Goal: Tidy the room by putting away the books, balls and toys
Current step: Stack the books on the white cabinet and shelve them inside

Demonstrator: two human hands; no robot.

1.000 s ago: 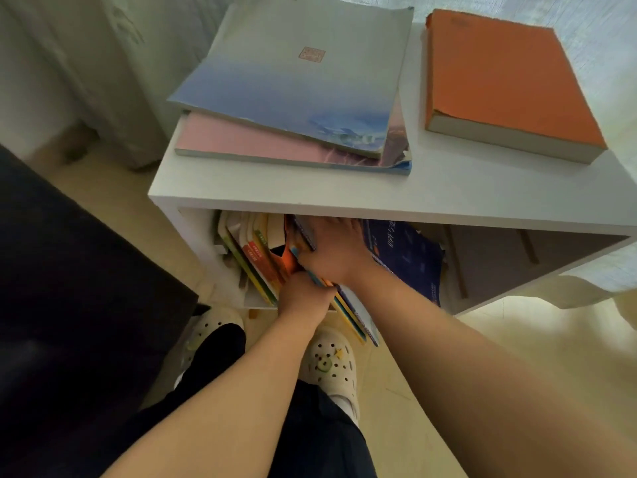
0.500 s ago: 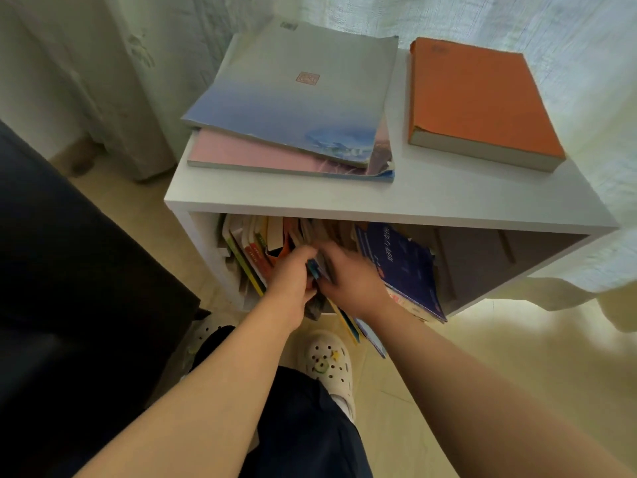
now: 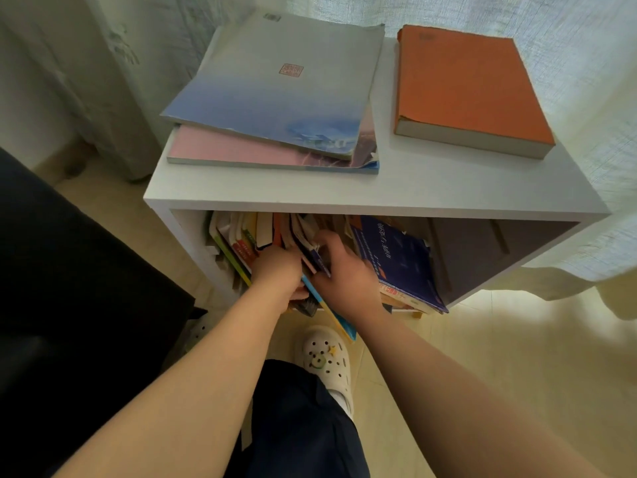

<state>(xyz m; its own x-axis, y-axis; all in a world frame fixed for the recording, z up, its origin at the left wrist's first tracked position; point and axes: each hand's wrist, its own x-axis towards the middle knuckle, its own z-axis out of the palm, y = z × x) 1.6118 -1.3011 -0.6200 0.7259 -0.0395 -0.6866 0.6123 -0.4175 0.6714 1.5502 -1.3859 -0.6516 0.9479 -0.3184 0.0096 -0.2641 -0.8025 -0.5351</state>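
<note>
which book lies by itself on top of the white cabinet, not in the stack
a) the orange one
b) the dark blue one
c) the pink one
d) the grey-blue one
a: the orange book lies alone on the right of the cabinet top, while the grey-blue book is stacked on the pink one and the dark blue book leans inside the shelf below.

Low white rectangular wooden cabinet on beige tiled floor. On top, L side: flat pink softcover book w/ large grey-blue softcover book stacked askew on it. R side, apart: thick orange paperback book, lying flat. Open compartment below: row of thin mixed-colour books leaning at L, dark blue softcover book tilted beside them.
</note>
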